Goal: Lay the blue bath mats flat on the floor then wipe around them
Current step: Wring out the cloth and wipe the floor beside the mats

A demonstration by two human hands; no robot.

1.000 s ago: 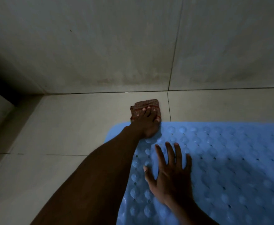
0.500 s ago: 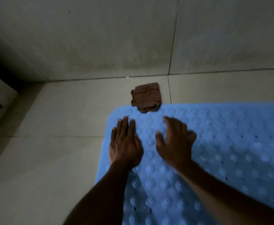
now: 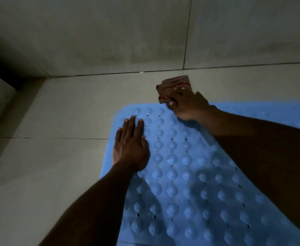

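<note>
In the head view, the blue bath mat (image 3: 190, 174) is lying flat on the tiled floor (image 3: 48, 157). The left hand (image 3: 130, 148) is resting palm-down, fingers spread flat, on the mat's near-left corner, holding nothing. The right hand (image 3: 188, 105) is lying over the brown cloth (image 3: 174, 87), just beyond the mat's far edge; whether its blurred fingers are gripping the cloth, I cannot tell.

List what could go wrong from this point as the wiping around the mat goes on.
1. The right hand reaches over the blue bath mat to the brown cloth at its far edge; dragging back could catch and lift that edge.
2. The left hand presses flat near the mat's corner; leaning on it might slide the mat across the floor tiles.
3. Dim light may hide missed spots.
</note>
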